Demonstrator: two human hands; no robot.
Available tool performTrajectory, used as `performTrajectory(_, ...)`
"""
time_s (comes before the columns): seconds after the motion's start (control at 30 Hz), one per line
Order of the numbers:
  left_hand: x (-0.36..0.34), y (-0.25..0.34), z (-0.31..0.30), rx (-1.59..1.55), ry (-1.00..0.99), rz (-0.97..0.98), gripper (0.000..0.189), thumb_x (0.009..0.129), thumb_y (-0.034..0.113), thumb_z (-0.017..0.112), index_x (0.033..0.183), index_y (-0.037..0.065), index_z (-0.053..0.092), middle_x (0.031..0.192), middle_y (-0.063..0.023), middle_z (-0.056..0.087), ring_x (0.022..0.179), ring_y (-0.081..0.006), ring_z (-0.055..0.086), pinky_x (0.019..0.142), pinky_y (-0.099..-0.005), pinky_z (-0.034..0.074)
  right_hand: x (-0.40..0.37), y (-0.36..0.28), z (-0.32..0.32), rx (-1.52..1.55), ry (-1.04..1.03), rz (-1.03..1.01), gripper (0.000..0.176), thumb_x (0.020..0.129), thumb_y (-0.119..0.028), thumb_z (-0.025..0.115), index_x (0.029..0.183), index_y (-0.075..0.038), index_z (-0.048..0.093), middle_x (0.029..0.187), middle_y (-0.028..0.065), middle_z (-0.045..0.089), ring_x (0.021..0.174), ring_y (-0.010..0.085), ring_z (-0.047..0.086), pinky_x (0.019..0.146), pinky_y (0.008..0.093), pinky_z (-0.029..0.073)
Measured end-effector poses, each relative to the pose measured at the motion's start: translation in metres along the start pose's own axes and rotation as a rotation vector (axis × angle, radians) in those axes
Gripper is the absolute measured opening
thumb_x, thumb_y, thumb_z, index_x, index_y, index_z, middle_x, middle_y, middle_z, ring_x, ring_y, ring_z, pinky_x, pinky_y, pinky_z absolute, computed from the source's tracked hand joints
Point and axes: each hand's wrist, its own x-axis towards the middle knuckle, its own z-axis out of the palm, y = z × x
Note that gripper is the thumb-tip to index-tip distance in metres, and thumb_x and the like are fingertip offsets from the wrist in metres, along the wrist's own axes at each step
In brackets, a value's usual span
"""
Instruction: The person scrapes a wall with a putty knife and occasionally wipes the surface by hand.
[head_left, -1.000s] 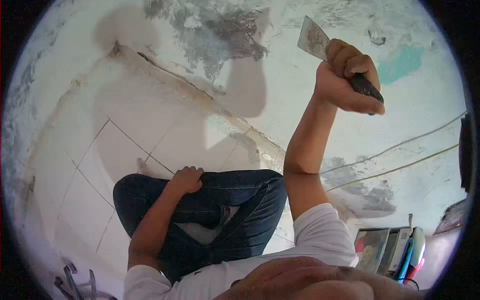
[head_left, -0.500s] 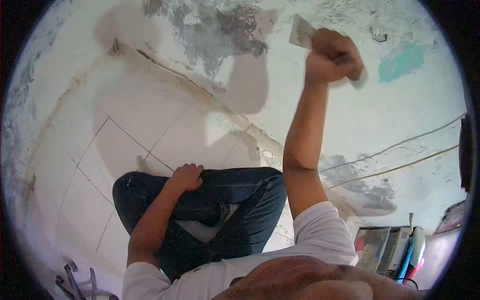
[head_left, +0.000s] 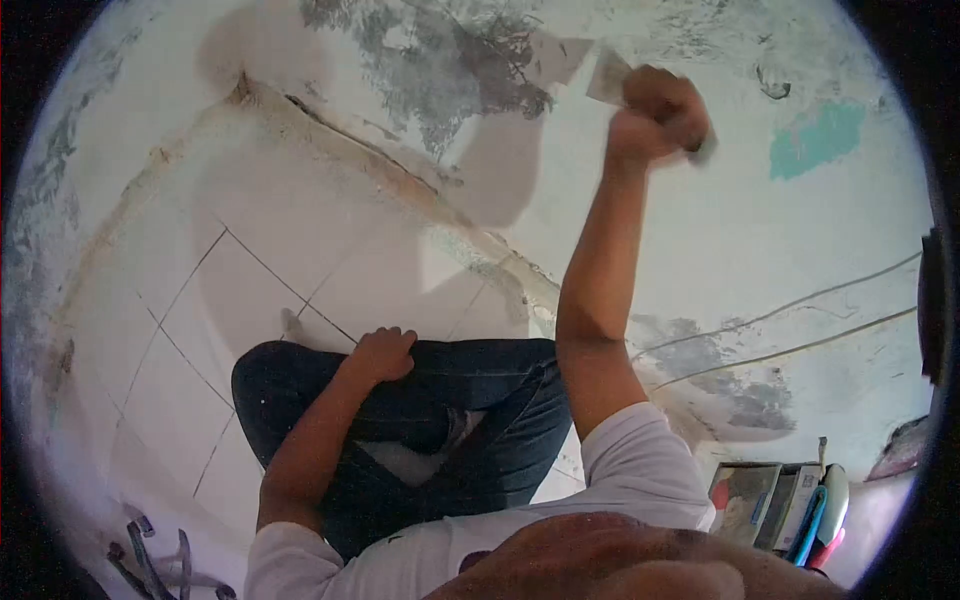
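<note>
A scraper (head_left: 607,78) is held up against the wall (head_left: 800,250), near a grey patch (head_left: 450,70); the grip of the right hand (head_left: 655,120) is clamped on its handle; both are blurred; the left hand (head_left: 385,355) is laid on the jeans (head_left: 480,390), fingers curled; whether cloth is pinched cannot be told.

Peeling wall (head_left: 760,250), pale tiled floor (head_left: 250,300)

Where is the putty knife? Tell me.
Head view, upper right of centre: the putty knife is gripped in the raised right hand, its blurred blade sticking out up-left toward the grey peeled patch, with the turquoise paint spot to its right.
</note>
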Motion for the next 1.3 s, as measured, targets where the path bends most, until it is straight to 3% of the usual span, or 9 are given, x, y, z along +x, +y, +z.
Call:
performTrajectory(0.13, 0.001, -0.002, 0.000, 0.056, 0.014, -0.015, 0.044, 0.083, 0.026, 0.057, 0.122, 0.007, 0.050, 0.111, -0.0193, 0.058, 0.108, -0.0377, 0.055, 0.091, -0.0513, 0.046, -0.016, 0.022, -0.025, -0.471, -0.055, -0.209, 0.055, 0.098, -0.045, 0.040, 0.057, -0.008, 0.033, 0.052, 0.0005, 0.033, 0.045, 0.0113, 0.027, 0.043, 0.0264, 0.024)
performTrajectory(0.2, -0.004, 0.001, -0.002, 0.021, -0.044, 0.018, 0.045, 0.085, 0.026, 0.056, 0.126, 0.007, 0.050, 0.116, -0.0196, 0.056, 0.110, -0.0361, 0.054, 0.093, -0.0499, 0.045, 0.001, -0.005, -0.043, 0.070, -0.452, -0.165, 0.061, 0.094, -0.058, 0.042, 0.057, -0.010, 0.036, 0.051, -0.0005, 0.040, 0.046, 0.0102, 0.033, 0.044, 0.0270, 0.026)
performTrajectory(0.33, -0.001, 0.002, 0.001, 0.012, -0.018, -0.012, 0.046, 0.085, 0.026, 0.057, 0.126, 0.008, 0.050, 0.116, -0.0188, 0.057, 0.109, -0.0358, 0.055, 0.093, -0.0484, 0.046, -0.010, 0.004, -0.004, -0.514, -0.092, -0.128, 0.066, 0.091, -0.067, 0.038, 0.058, -0.011, 0.030, 0.052, -0.0020, 0.025, 0.047, 0.0102, 0.018, 0.045, 0.0273, 0.017)
performTrajectory(0.47, -0.003, 0.005, 0.003, 0.046, -0.020, 0.021, 0.044, 0.086, 0.025, 0.056, 0.127, 0.008, 0.050, 0.114, -0.0179, 0.057, 0.108, -0.0350, 0.055, 0.091, -0.0482, 0.046, 0.003, 0.018, -0.042, 0.204, -0.474, -0.296, 0.059, 0.095, -0.053, 0.047, 0.058, -0.009, 0.035, 0.049, -0.0008, 0.038, 0.044, 0.0111, 0.037, 0.042, 0.0268, 0.026)
performTrajectory(0.57, -0.006, 0.010, -0.011, 0.038, -0.088, -0.022, 0.045, 0.086, 0.024, 0.055, 0.127, 0.008, 0.049, 0.117, -0.0184, 0.056, 0.112, -0.0351, 0.053, 0.094, -0.0497, 0.044, -0.022, 0.040, -0.025, -0.112, -0.016, 0.197, 0.059, 0.096, -0.054, 0.039, 0.057, -0.011, 0.032, 0.047, 0.0007, 0.027, 0.046, 0.0111, 0.021, 0.044, 0.0271, 0.023)
performTrajectory(0.73, 0.002, 0.003, -0.009, -0.020, -0.131, -0.031, 0.048, 0.088, 0.025, 0.054, 0.132, 0.008, 0.046, 0.121, -0.0188, 0.053, 0.115, -0.0356, 0.050, 0.097, -0.0498, 0.041, -0.009, 0.028, -0.020, -0.346, -0.060, -0.278, 0.053, 0.096, -0.037, 0.042, 0.052, -0.006, 0.041, 0.047, 0.0021, 0.039, 0.041, 0.0142, 0.032, 0.040, 0.0289, 0.026)
performTrajectory(0.8, 0.004, 0.003, -0.007, -0.006, -0.126, -0.053, 0.050, 0.088, 0.026, 0.052, 0.134, 0.008, 0.044, 0.126, -0.0196, 0.052, 0.119, -0.0363, 0.049, 0.099, -0.0500, 0.040, -0.014, 0.014, -0.007, -0.526, -0.120, -0.165, 0.065, 0.090, -0.069, 0.039, 0.062, -0.011, 0.027, 0.052, 0.0018, 0.038, 0.045, 0.0136, 0.029, 0.040, 0.0355, 0.029)
performTrajectory(1.0, 0.013, -0.010, 0.013, -0.011, 0.165, 0.064, 0.040, 0.085, 0.024, 0.054, 0.120, 0.005, 0.052, 0.110, -0.0207, 0.059, 0.100, -0.0384, 0.060, 0.084, -0.0505, 0.049, -0.107, -0.021, -0.035, 0.210, -0.265, 0.480, 0.061, 0.093, -0.052, 0.044, 0.060, -0.001, 0.046, 0.056, 0.0048, 0.043, 0.050, 0.0162, 0.032, 0.049, 0.0299, 0.029)
performTrajectory(1.3, -0.128, 0.074, 0.017, 0.163, 0.634, 0.212, 0.034, 0.081, 0.026, 0.063, 0.112, 0.015, 0.059, 0.118, -0.0075, 0.055, 0.121, -0.0279, 0.047, 0.105, -0.0634, 0.025, -0.305, -0.055, -0.068, -0.472, -0.832, 0.978, 0.036, 0.093, -0.025, 0.060, 0.069, -0.001, 0.047, 0.057, 0.0044, 0.032, 0.057, 0.0114, 0.032, 0.050, 0.0305, 0.031)
